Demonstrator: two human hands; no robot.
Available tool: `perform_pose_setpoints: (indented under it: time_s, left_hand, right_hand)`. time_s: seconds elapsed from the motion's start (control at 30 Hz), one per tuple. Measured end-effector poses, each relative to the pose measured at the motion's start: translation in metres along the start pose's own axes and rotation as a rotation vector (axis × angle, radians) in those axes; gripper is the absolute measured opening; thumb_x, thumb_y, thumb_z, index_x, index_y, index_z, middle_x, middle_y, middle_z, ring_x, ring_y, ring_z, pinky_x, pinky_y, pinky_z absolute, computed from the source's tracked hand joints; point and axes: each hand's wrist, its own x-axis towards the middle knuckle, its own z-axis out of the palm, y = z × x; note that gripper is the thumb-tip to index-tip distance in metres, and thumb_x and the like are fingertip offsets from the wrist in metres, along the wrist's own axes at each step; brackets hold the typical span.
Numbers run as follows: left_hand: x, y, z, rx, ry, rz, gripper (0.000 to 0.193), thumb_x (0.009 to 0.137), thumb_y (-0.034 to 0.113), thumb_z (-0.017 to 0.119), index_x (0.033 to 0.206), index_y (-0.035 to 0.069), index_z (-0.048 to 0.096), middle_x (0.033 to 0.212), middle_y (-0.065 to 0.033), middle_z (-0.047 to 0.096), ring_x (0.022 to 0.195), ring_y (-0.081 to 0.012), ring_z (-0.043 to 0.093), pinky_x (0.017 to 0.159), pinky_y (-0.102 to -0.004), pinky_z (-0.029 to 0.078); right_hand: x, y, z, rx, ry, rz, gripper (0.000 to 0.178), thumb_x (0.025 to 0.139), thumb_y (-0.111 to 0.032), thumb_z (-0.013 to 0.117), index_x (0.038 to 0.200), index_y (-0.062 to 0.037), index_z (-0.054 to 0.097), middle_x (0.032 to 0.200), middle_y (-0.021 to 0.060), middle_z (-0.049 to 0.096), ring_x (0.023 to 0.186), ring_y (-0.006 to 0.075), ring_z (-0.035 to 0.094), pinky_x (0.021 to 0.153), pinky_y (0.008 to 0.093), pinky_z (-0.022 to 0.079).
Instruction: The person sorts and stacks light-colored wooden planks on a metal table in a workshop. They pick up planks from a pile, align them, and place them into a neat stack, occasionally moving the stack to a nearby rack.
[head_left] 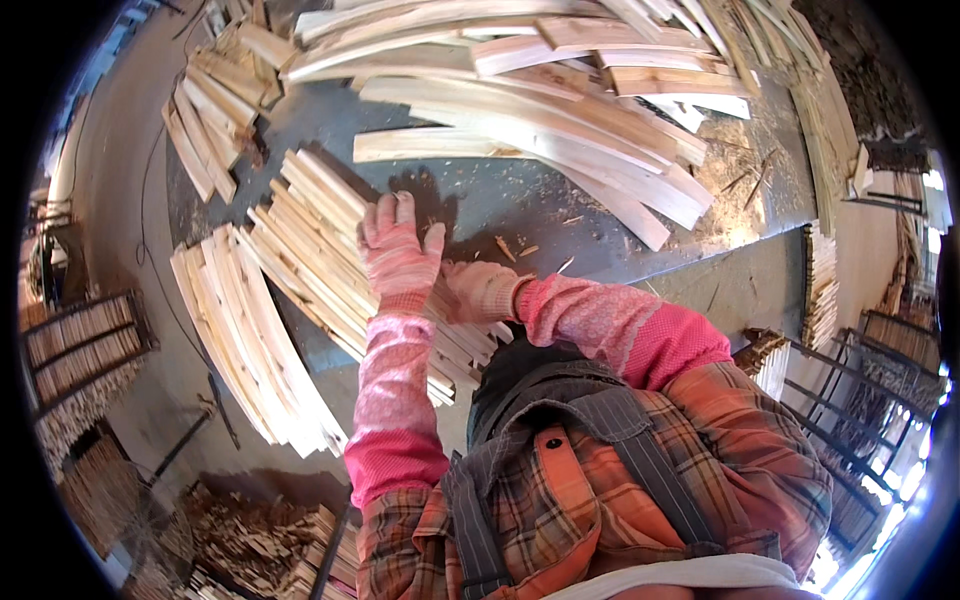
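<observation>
Both my hands wear pale pink-and-white work gloves. My left hand (pixel 402 250) lies over the right edge of a row of thin wooden slats (pixel 318 262), its fingers stretched out and the thumb apart. Beside its wrist, my right hand (pixel 482 291) is at the same edge of the row; its fingertips are partly hidden and I cannot make out whether they grip a slat. Another row of slats (pixel 255 345) lies to the left, its near ends jutting past the table edge. Both rows sit on a grey table (pixel 480 190).
Long loose boards (pixel 560 125) cover the far side of the table. Shorter wood pieces (pixel 215 105) are heaped at the far left. Sawdust (pixel 740 175) and chips lie at the right. Racks of stacked wood (pixel 85 350) stand left, and a scrap pile (pixel 260 545) lies below.
</observation>
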Motion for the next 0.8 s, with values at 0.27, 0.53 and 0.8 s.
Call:
perform_pose_setpoints:
  time_s: [0.27,0.53,0.8]
  left_hand:
    - [-0.013,-0.005,0.024,0.084,-0.100,0.013,0.035,0.075,0.031,0.068,0.106,0.014,0.064,0.118,-0.0044,0.060,0.126,-0.0283,0.046,0.111,-0.0483,0.034]
    - [-0.018,0.002,0.012,0.096,-0.159,-0.055,0.035,0.081,0.032,0.066,0.110,0.013,0.064,0.122,-0.0031,0.059,0.129,-0.0266,0.045,0.116,-0.0478,0.030]
    - [-0.011,0.020,-0.016,0.094,-0.371,-0.171,0.039,0.084,0.030,0.069,0.119,0.014,0.065,0.130,-0.0011,0.059,0.138,-0.0290,0.039,0.118,-0.0476,0.029]
  right_hand:
    - [-0.124,0.148,-0.154,-0.420,0.879,0.484,0.072,0.077,-0.039,0.082,0.134,-0.0065,0.053,0.122,0.0167,0.064,0.112,0.0333,0.064,0.093,0.0453,0.052]
    - [-0.151,0.145,-0.184,-0.296,0.466,0.474,0.085,0.074,-0.035,0.084,0.143,-0.0075,0.044,0.119,0.0187,0.067,0.106,0.0371,0.067,0.094,0.0432,0.053]
    - [-0.206,0.119,-0.122,0.525,0.223,0.358,0.062,0.081,-0.029,0.073,0.132,0.0011,0.054,0.106,0.0176,0.068,0.086,0.0236,0.069,0.071,0.0348,0.058]
